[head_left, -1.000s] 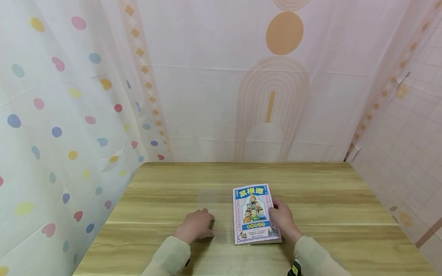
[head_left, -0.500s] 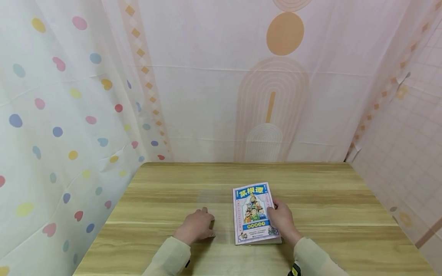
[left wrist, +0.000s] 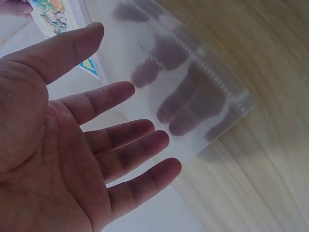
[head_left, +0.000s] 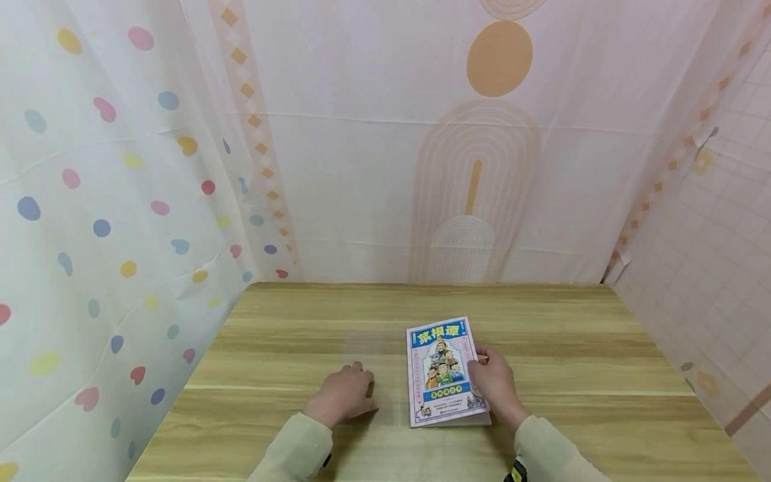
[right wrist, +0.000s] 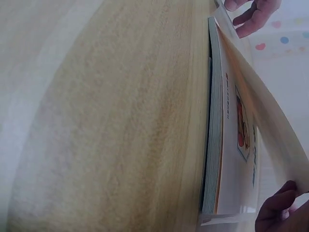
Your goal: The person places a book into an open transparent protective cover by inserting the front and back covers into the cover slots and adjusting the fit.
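A paperback book (head_left: 442,365) with a pink-and-blue cartoon cover lies on the wooden table, right of the middle. At its right edge my right hand (head_left: 496,388) pinches the front cover and holds it up; in the right wrist view the cover (right wrist: 273,116) bends away from the page block (right wrist: 213,130), baring a printed page. To the left, a clear plastic sheet (head_left: 366,343) extends out beside the book. My left hand (head_left: 340,395) is over that sheet, its fingers spread and fairly straight; the left wrist view shows the fingers mirrored in the shiny plastic (left wrist: 149,38).
The wood-grain table (head_left: 301,304) runs back to a pale patterned curtain (head_left: 361,201). A curtain with coloured dots (head_left: 138,268) hangs along the left side, and another pale one (head_left: 711,268) along the right.
The front cover has lifted a little off the pages at its right side, raised by the right hand. The left hand has stayed nearly still.
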`<state>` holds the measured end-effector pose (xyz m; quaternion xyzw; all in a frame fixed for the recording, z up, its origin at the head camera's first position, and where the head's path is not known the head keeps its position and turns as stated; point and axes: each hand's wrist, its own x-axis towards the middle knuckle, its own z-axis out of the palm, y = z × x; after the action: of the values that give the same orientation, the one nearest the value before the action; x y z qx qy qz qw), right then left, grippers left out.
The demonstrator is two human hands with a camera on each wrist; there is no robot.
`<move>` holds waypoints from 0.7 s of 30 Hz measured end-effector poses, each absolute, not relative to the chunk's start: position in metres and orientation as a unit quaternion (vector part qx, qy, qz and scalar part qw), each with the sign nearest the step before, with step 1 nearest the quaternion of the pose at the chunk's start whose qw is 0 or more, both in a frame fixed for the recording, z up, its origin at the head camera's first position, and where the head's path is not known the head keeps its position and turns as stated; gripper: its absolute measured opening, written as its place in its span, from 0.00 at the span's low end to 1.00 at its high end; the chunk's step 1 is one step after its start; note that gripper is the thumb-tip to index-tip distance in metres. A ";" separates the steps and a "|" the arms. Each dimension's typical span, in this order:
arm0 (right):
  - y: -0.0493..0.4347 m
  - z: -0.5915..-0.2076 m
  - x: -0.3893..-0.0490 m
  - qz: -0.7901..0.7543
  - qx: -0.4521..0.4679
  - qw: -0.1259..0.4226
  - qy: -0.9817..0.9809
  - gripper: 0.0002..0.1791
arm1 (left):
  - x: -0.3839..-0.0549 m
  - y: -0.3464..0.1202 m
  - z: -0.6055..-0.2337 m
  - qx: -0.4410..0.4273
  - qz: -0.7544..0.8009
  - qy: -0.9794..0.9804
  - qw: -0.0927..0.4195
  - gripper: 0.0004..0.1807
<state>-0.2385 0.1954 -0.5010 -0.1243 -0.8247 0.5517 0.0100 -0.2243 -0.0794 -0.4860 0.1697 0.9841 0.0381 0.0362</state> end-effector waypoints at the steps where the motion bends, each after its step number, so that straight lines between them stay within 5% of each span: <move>1: 0.195 -0.501 -0.239 0.552 -0.124 0.011 -0.824 0.24 | -0.224 -0.079 -0.486 0.168 0.040 0.984 0.036 0.23; 21: 0.189 -0.493 -0.236 0.550 -0.105 0.036 -0.827 0.24 | -0.225 -0.066 -0.487 0.147 0.055 0.987 0.022 0.27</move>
<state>-0.2364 0.1889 -0.4934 -0.1055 -0.8275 0.5503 0.0359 -0.2248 -0.0664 -0.4866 0.1469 0.9874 0.0548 0.0222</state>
